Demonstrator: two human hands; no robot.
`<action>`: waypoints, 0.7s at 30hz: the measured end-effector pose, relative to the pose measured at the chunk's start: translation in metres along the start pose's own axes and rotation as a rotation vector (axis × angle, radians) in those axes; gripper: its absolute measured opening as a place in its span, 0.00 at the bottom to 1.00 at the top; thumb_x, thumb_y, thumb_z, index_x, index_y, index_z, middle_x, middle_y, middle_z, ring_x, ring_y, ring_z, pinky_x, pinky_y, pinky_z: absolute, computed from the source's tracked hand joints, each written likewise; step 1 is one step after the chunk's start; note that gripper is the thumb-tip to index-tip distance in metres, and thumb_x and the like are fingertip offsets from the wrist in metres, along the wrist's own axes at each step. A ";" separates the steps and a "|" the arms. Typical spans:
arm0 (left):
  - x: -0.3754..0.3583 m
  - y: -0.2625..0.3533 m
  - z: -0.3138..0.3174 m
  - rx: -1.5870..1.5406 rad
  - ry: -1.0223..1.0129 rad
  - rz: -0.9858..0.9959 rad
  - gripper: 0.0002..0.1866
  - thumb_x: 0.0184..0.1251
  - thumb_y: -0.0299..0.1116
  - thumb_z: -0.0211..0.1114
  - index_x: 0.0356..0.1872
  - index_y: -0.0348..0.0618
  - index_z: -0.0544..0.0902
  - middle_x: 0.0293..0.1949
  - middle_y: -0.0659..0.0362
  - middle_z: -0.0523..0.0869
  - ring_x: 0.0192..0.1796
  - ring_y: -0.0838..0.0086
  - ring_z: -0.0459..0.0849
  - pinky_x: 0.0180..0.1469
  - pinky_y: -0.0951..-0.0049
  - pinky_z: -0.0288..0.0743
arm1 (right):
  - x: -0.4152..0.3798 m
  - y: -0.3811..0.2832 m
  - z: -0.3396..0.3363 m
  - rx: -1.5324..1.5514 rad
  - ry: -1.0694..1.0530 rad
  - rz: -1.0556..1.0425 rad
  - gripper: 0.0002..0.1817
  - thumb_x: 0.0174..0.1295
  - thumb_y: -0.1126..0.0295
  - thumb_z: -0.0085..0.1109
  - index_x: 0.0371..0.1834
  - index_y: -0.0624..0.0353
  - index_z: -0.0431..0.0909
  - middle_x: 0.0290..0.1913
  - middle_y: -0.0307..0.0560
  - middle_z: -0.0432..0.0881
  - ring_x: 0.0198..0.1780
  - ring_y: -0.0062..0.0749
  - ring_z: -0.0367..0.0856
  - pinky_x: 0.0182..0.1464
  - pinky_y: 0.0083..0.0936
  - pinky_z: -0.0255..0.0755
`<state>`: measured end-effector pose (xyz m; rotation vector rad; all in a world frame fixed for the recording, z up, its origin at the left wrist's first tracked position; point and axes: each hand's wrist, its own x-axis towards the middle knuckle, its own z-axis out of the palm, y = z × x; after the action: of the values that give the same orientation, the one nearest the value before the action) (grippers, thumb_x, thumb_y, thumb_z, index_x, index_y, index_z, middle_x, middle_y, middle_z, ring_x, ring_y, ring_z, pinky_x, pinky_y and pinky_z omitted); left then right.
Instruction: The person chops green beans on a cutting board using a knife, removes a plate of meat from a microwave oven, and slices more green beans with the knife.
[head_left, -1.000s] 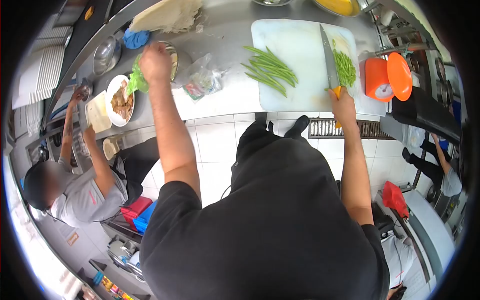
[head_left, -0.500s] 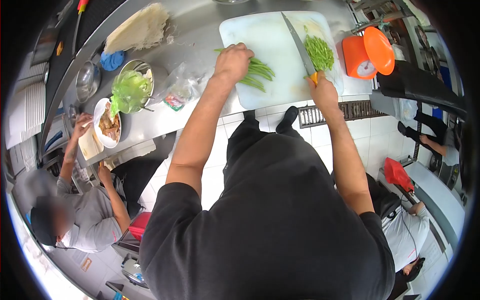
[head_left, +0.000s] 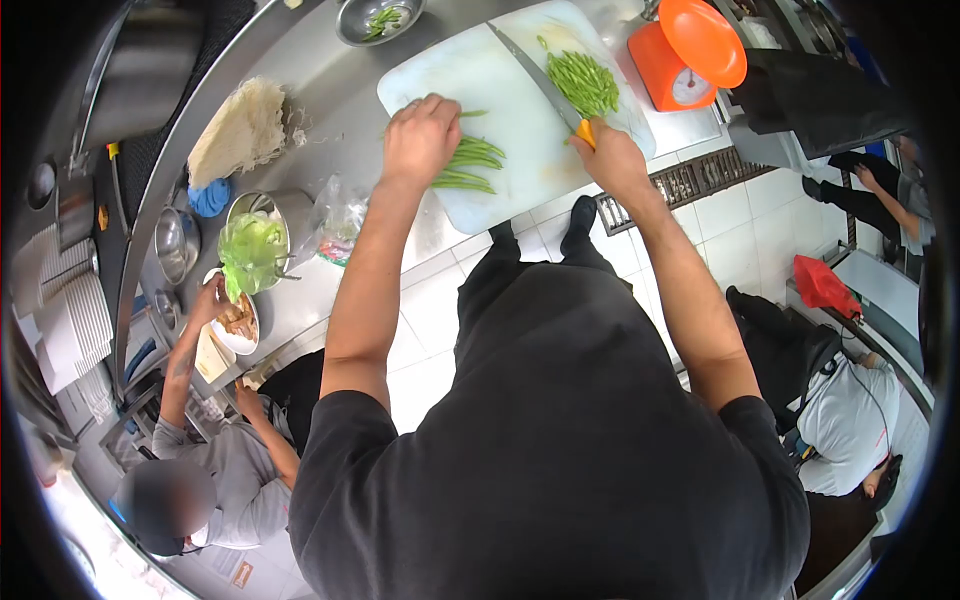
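Note:
On a white cutting board point(head_left: 500, 130) lie whole green beans point(head_left: 468, 160) toward the left and a pile of cut green beans point(head_left: 584, 84) toward the upper right. My left hand point(head_left: 423, 140) has its fingers curled over the whole beans, which stick out to its right; its fingertips are partly hidden. In my right hand point(head_left: 612, 158) is the yellow handle of a knife point(head_left: 540, 80). Its long blade rests flat or nearly so across the board, pointing up and left, beside the cut pile.
An orange scale point(head_left: 668, 75) stands right of the board. Above is a metal bowl point(head_left: 375, 20) with some green pieces. Dry noodles point(head_left: 240, 130), a plastic bag point(head_left: 338, 215) and a pot with lettuce point(head_left: 253, 250) are leftward. A co-worker's hand point(head_left: 208, 300) reaches into a dish there.
The view has shifted, bringing the metal bowl in. My left hand stays on the beans and my right hand keeps the knife. The co-worker's hand has moved to the dish.

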<state>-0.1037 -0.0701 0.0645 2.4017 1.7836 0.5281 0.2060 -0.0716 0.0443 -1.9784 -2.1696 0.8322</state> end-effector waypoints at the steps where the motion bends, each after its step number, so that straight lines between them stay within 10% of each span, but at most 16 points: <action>1: 0.007 0.006 -0.001 -0.014 0.010 0.049 0.08 0.63 0.29 0.70 0.42 0.48 0.89 0.44 0.60 0.90 0.49 0.60 0.89 0.54 0.57 0.83 | -0.002 -0.001 -0.001 0.011 0.007 0.011 0.22 0.74 0.54 0.65 0.53 0.65 0.80 0.40 0.67 0.89 0.45 0.64 0.89 0.50 0.54 0.81; 6: 0.042 0.043 0.032 0.047 -0.110 0.271 0.09 0.61 0.28 0.70 0.42 0.48 0.89 0.45 0.61 0.89 0.53 0.62 0.88 0.58 0.58 0.81 | -0.004 -0.006 -0.005 0.070 -0.001 0.021 0.21 0.73 0.55 0.65 0.52 0.65 0.80 0.39 0.67 0.89 0.45 0.64 0.89 0.49 0.54 0.81; 21: 0.029 0.021 0.074 -0.259 -0.110 0.039 0.09 0.65 0.32 0.76 0.45 0.49 0.91 0.48 0.59 0.88 0.55 0.57 0.86 0.62 0.57 0.79 | -0.022 -0.025 -0.002 -0.063 -0.086 -0.078 0.18 0.75 0.58 0.62 0.53 0.63 0.76 0.38 0.63 0.89 0.45 0.62 0.89 0.48 0.54 0.82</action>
<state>-0.0529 -0.0404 0.0074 2.2468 1.5237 0.5790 0.1876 -0.0925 0.0632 -1.9050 -2.3322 0.8638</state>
